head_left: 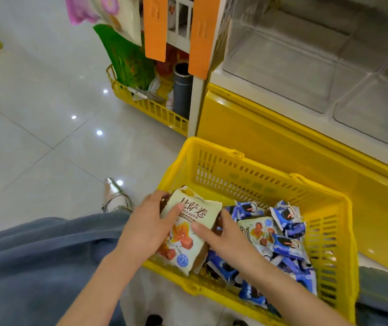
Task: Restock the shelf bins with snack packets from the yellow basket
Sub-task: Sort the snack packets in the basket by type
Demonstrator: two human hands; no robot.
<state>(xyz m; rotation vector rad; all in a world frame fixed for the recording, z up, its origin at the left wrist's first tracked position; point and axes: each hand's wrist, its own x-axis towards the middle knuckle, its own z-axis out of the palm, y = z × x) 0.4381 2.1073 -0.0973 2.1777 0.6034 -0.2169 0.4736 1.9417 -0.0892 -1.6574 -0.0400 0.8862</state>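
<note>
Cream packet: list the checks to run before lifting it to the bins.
1. Grip of left hand on cream packet: ok.
2. Grip of right hand on its right edge: ok.
3. Packet clear of basket: not ok, it lies inside.
4. Room in bins: ok, they look empty.
5. Free of blue packets beside it: cannot tell.
</note>
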